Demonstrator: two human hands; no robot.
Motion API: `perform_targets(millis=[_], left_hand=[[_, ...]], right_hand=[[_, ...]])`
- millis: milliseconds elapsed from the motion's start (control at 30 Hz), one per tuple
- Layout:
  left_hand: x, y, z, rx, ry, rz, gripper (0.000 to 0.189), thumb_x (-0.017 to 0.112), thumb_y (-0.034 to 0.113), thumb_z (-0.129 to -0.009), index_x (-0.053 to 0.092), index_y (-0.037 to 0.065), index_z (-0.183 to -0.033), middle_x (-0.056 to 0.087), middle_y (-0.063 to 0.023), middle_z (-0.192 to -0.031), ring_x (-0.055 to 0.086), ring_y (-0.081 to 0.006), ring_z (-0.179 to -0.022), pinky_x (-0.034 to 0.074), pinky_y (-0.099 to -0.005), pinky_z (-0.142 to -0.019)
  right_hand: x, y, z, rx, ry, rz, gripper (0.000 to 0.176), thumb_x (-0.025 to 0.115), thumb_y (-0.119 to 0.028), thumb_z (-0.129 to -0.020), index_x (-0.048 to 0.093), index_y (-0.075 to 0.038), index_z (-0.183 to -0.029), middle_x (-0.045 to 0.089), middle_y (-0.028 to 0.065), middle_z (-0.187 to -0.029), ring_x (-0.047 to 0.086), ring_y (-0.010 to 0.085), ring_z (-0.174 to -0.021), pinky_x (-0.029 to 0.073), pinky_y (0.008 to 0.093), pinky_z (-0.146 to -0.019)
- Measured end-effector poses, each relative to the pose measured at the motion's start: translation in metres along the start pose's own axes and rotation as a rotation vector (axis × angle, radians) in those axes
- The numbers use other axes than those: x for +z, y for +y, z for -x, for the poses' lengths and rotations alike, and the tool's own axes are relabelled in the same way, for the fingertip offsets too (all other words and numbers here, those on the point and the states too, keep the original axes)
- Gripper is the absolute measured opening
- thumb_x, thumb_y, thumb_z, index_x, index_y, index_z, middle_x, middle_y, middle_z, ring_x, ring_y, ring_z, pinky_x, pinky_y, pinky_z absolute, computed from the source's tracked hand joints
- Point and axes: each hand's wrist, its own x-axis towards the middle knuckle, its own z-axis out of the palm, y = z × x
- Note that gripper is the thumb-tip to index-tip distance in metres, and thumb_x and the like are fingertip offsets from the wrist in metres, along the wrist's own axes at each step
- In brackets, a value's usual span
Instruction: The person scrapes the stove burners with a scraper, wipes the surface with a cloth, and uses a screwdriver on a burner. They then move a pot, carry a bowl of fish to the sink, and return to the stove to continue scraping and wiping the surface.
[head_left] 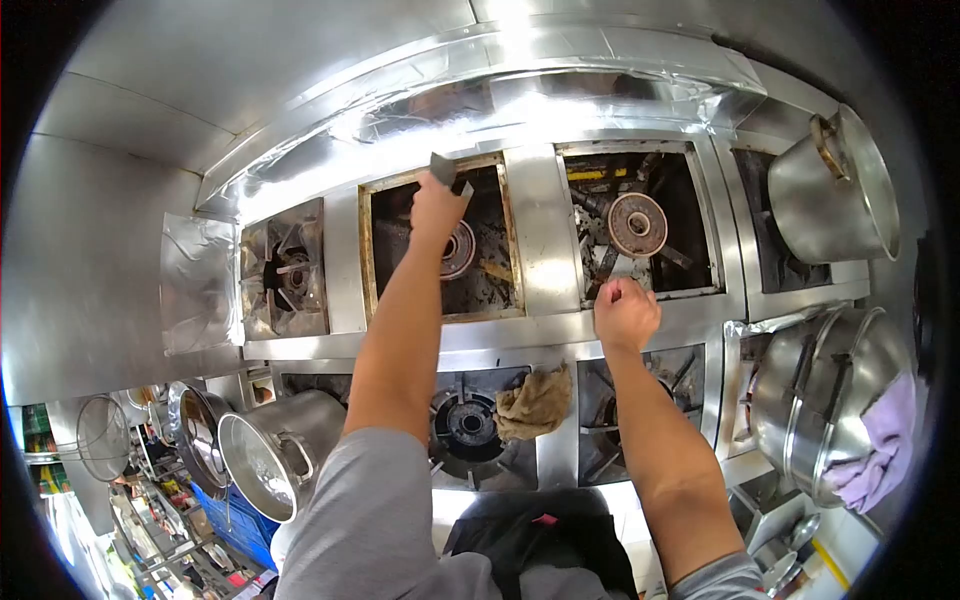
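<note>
My left hand point(437, 212) reaches over the open burner bay at the middle of the stove, fingers closed around a flat grey metal piece point(442, 168) with angular edges. Below that hand, a round burner point(461, 250) is partly covered by my wrist. Curled into a fist, my right hand point(627, 318) is at the front rim of the right open bay; whether it holds anything is hidden. Just beyond the fist lies a pale flat strip point(627, 266). A rusty burner ring point(637, 225) sits in that bay, among dark debris.
A brown cloth point(533, 403) lies on the front burners. Large pots stand at the right point(838, 185) and left point(283, 450). Stacked metal bowls point(822, 390) carry a purple cloth point(876, 445). A grated burner point(285, 272) is at far left, and foil lines the back wall.
</note>
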Motion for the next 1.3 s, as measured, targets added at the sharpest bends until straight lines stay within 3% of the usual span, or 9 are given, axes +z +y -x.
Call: perform_targets(millis=[100, 233, 400, 500, 567, 700, 967, 1233, 1300], left_hand=[[0.012, -0.007, -0.009, -0.052, -0.040, 0.068, 0.051, 0.067, 0.018, -0.093, 0.041, -0.004, -0.131, 0.066, -0.0378, -0.120, 0.067, -0.0522, -0.113, 0.055, -0.0563, -0.098], [0.043, 0.040, 0.011, 0.165, -0.085, 0.085, 0.043, 0.058, 0.019, -0.100, 0.042, -0.005, -0.131, 0.064, -0.0395, -0.123, 0.063, -0.0559, -0.117, 0.055, -0.0561, -0.096], [0.031, 0.026, -0.004, 0.256, -0.102, -0.002, 0.036, 0.058, 0.020, -0.102, 0.044, -0.003, -0.127, 0.068, -0.0389, -0.108, 0.066, -0.0576, -0.101, 0.055, -0.0601, -0.086], [0.042, 0.010, -0.017, 0.429, -0.047, 0.052, 0.033, 0.057, 0.020, -0.103, 0.045, -0.003, -0.124, 0.069, -0.0374, -0.094, 0.067, -0.0572, -0.089, 0.054, -0.0611, -0.079], [0.024, -0.009, -0.033, 0.762, -0.092, -0.051, 0.034, 0.056, 0.020, -0.103, 0.044, -0.003, -0.124, 0.068, -0.0359, -0.086, 0.066, -0.0567, -0.084, 0.054, -0.0620, -0.076], [-0.021, -0.020, -0.046, 0.664, -0.077, -0.259, 0.032, 0.056, 0.019, -0.104, 0.045, -0.002, -0.126, 0.071, -0.0320, -0.090, 0.070, -0.0523, -0.087, 0.054, -0.0612, -0.075], [0.005, 0.007, -0.031, 0.621, -0.180, -0.287, 0.031, 0.057, 0.020, -0.104, 0.046, 0.003, -0.127, 0.073, -0.0287, -0.094, 0.073, -0.0470, -0.091, 0.057, -0.0580, -0.077], [0.010, -0.001, -0.055, 0.788, -0.053, -0.273, 0.027, 0.056, 0.024, -0.106, 0.046, 0.005, -0.122, 0.072, -0.0256, -0.084, 0.073, -0.0465, -0.084, 0.057, -0.0573, -0.073], [0.009, -0.009, -0.063, 0.952, -0.091, -0.205, 0.026, 0.055, 0.025, -0.107, 0.046, 0.004, -0.120, 0.071, -0.0261, -0.082, 0.071, -0.0478, -0.082, 0.056, -0.0580, -0.071]], right_hand=[[0.003, 0.002, 0.002, 0.011, 0.005, 0.005, 0.016, 0.070, -0.020, -0.080, 0.064, -0.013, -0.067, 0.070, 0.0048, -0.073, 0.065, 0.0321, -0.074, 0.050, 0.0470, -0.069], [-0.003, -0.004, 0.003, 0.011, 0.006, 0.019, 0.015, 0.070, -0.020, -0.080, 0.066, -0.013, -0.068, 0.070, 0.0048, -0.073, 0.065, 0.0321, -0.075, 0.051, 0.0470, -0.070], [0.000, -0.005, 0.004, 0.008, 0.061, 0.058, 0.015, 0.071, -0.019, -0.079, 0.067, -0.012, -0.067, 0.069, 0.0068, -0.071, 0.065, 0.0328, -0.071, 0.051, 0.0482, -0.066], [0.001, -0.002, 0.005, -0.026, 0.063, 0.046, 0.018, 0.071, -0.019, -0.079, 0.065, -0.011, -0.065, 0.068, 0.0077, -0.069, 0.064, 0.0336, -0.069, 0.051, 0.0492, -0.064], [0.006, 0.003, 0.008, -0.028, 0.058, 0.057, 0.019, 0.071, -0.019, -0.080, 0.064, -0.011, -0.064, 0.068, 0.0076, -0.069, 0.064, 0.0339, -0.069, 0.051, 0.0492, -0.064], [0.003, -0.003, 0.006, 0.013, 0.025, 0.053, 0.022, 0.070, -0.023, -0.086, 0.062, -0.011, -0.068, 0.066, 0.0092, -0.068, 0.063, 0.0363, -0.072, 0.051, 0.0519, -0.066], [-0.002, -0.006, 0.012, 0.044, 0.004, 0.098, 0.022, 0.069, -0.022, -0.084, 0.063, -0.011, -0.067, 0.067, 0.0075, -0.069, 0.063, 0.0346, -0.071, 0.050, 0.0498, -0.066], [0.004, -0.003, 0.007, 0.004, 0.003, 0.141, 0.025, 0.069, -0.024, -0.086, 0.061, -0.010, -0.067, 0.066, 0.0087, -0.068, 0.063, 0.0358, -0.072, 0.050, 0.0508, -0.066], [0.003, -0.008, 0.008, 0.067, 0.001, 0.115, 0.028, 0.068, -0.026, -0.088, 0.060, -0.009, -0.067, 0.065, 0.0092, -0.068, 0.064, 0.0359, -0.072, 0.050, 0.0513, -0.066]])
